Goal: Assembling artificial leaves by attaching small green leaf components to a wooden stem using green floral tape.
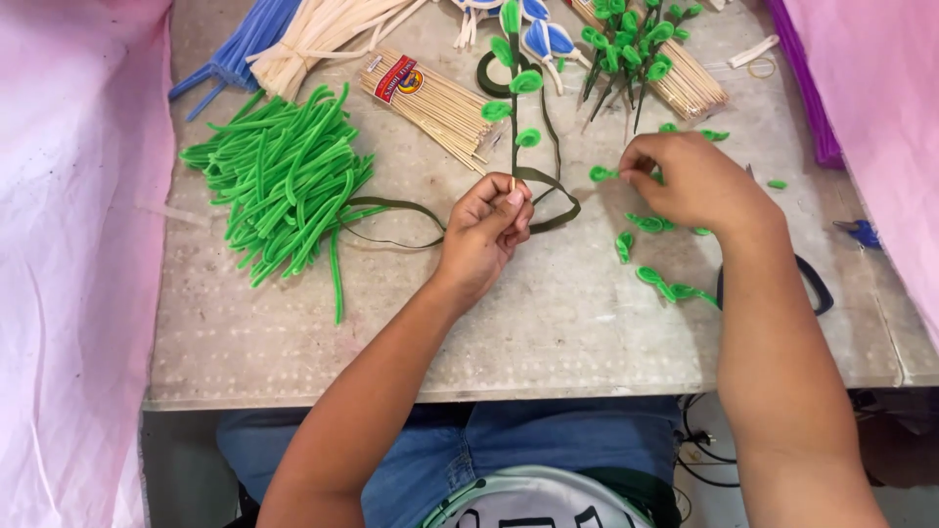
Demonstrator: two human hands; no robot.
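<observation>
My left hand (pixel 486 227) pinched wrapped stem (pixel 514 117) upright at base, keeping dark green tape (pixel 550 186) taut. My right hand (pixel 685 181) pinched green loop leaf (pixel 601 173) just beside stem. Spare leaves (pixel 663 284) scattered near right wrist; green pipe cleaners (pixel 284 181) piled left on table (pixel 548 323).

Worn grey table (pixel 548 332) btwn pink cloth (pixel 68 293) on both sides, even light.

Bright green pipe cleaners (pixel 284 181), grey table (pixel 548 313)
</observation>
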